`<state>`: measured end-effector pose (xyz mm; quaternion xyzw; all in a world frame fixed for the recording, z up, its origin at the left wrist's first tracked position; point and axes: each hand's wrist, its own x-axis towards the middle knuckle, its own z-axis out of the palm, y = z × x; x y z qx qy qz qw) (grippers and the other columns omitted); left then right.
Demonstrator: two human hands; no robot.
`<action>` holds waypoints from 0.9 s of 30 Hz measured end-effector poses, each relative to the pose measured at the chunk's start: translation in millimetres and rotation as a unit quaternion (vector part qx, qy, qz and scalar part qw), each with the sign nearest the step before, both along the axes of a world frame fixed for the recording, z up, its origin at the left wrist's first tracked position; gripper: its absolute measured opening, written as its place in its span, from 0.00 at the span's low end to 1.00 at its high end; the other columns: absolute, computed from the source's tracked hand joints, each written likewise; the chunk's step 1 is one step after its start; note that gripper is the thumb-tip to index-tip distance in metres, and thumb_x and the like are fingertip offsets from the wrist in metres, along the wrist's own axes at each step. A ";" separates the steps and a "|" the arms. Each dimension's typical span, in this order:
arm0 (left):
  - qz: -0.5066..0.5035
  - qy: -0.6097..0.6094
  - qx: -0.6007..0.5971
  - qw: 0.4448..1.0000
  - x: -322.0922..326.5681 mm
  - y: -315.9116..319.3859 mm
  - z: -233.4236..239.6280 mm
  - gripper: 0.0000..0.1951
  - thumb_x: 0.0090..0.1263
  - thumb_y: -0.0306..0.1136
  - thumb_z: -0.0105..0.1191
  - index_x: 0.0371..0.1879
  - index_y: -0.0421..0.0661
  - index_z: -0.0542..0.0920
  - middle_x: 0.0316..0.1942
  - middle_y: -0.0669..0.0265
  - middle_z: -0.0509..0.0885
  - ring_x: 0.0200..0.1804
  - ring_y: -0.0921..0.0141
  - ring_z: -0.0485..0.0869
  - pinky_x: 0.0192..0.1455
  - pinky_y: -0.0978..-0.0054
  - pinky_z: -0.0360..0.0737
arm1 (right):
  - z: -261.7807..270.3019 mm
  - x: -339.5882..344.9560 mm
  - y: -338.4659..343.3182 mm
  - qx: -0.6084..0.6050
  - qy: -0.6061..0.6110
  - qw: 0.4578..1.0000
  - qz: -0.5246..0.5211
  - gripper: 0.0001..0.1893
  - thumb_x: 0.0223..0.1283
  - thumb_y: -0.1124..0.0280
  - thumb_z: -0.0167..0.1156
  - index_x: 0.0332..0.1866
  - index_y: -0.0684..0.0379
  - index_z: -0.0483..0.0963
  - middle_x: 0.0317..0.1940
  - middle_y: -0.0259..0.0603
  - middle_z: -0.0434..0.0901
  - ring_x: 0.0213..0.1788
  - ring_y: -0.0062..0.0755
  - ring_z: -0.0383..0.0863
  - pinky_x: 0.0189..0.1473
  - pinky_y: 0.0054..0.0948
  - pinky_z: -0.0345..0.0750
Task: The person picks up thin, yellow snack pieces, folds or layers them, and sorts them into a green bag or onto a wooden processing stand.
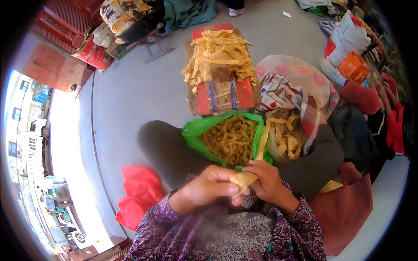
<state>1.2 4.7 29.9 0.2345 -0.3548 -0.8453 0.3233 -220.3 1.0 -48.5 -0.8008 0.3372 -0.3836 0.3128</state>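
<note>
My left hand (209, 187) pinches the folded end of a flat yellowish strip (243, 181) between thumb and fingers. On the same strip my right hand (269, 181) is closed, and the rest of it runs up from there over the edge of a green plastic bag (200, 143). Many short, knotted or curled yellowish pieces (230, 138) fill that bag, which stands between my legs. To its right a clear plastic bag (277, 148) holds longer loose strips. Beyond the green bag, a heap of flat strips (222, 52) lies on a red-topped board (243, 94).
A red cloth (140, 195) lies on the floor at left. Patterned cloths (277, 91) are right of the board. Another person in red sleeves (395, 127) sits at far right, near an orange bag (354, 67). A wooden stool (156, 45) stands at upper left.
</note>
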 end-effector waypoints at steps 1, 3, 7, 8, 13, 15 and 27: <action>0.011 0.052 -0.033 0.998 2.6 0.1 4.0 0.14 0.76 0.37 0.57 0.46 0.36 0.85 0.45 0.58 0.87 0.46 0.69 0.86 0.51 0.74 0.81 | -2.6 -0.1 0.4 0.015 -0.015 1.000 0.008 0.15 0.65 0.72 0.61 0.56 0.62 0.78 0.40 0.45 0.86 0.45 0.51 0.86 0.50 0.41 0.82; 0.049 0.032 -0.012 0.998 12.1 3.7 17.6 0.14 0.66 0.35 0.66 0.41 0.35 0.88 0.58 0.35 0.81 0.62 0.51 0.81 0.68 0.52 0.72 | -1.7 1.3 1.0 0.047 -0.044 0.998 0.024 0.10 0.68 0.73 0.57 0.50 0.64 0.79 0.33 0.40 0.86 0.35 0.43 0.88 0.39 0.34 0.83; 0.069 -0.168 -0.282 0.942 17.0 0.5 17.7 0.13 0.63 0.34 0.69 0.42 0.40 0.89 0.66 0.42 0.77 0.71 0.50 0.74 0.75 0.47 0.63 | 42.4 -4.4 4.6 0.388 -0.062 0.913 0.104 0.07 0.72 0.73 0.55 0.46 0.64 0.78 0.29 0.35 0.84 0.23 0.22 0.79 0.28 0.22 0.75; 0.050 -0.258 -0.390 0.882 14.5 -2.7 15.0 0.11 0.64 0.34 0.68 0.42 0.42 0.89 0.67 0.44 0.77 0.72 0.50 0.73 0.76 0.46 0.62 | 45.4 -5.7 1.9 0.430 -0.073 0.892 0.121 0.07 0.73 0.73 0.54 0.45 0.63 0.78 0.28 0.34 0.84 0.22 0.18 0.77 0.27 0.20 0.73; 0.053 -0.467 -0.621 0.627 -5.4 2.8 -4.0 0.15 0.50 0.25 0.63 0.39 0.51 0.88 0.57 0.58 0.83 0.57 0.58 0.82 0.58 0.59 0.82 | 43.3 -11.2 -8.7 0.538 -0.135 0.820 0.142 0.08 0.76 0.68 0.53 0.41 0.59 0.75 0.28 0.29 0.81 0.24 0.12 0.72 0.27 0.17 0.68; 0.062 -0.461 -0.642 0.610 -7.3 3.9 -8.5 0.18 0.45 0.26 0.61 0.39 0.52 0.87 0.50 0.62 0.83 0.47 0.62 0.84 0.42 0.67 0.85 | 43.0 -16.6 -8.8 0.570 -0.145 0.796 0.144 0.08 0.74 0.67 0.55 0.40 0.59 0.76 0.27 0.29 0.80 0.25 0.12 0.71 0.27 0.17 0.67; 0.269 -0.488 -0.735 0.385 -18.3 4.5 -23.8 0.09 0.52 0.31 0.66 0.34 0.51 0.88 0.62 0.62 0.79 0.64 0.59 0.76 0.63 0.54 0.77 | 40.5 0.3 -8.6 0.623 -0.370 0.688 0.043 0.05 0.67 0.69 0.63 0.39 0.57 0.77 0.22 0.23 0.70 0.21 0.11 0.64 0.23 0.16 0.57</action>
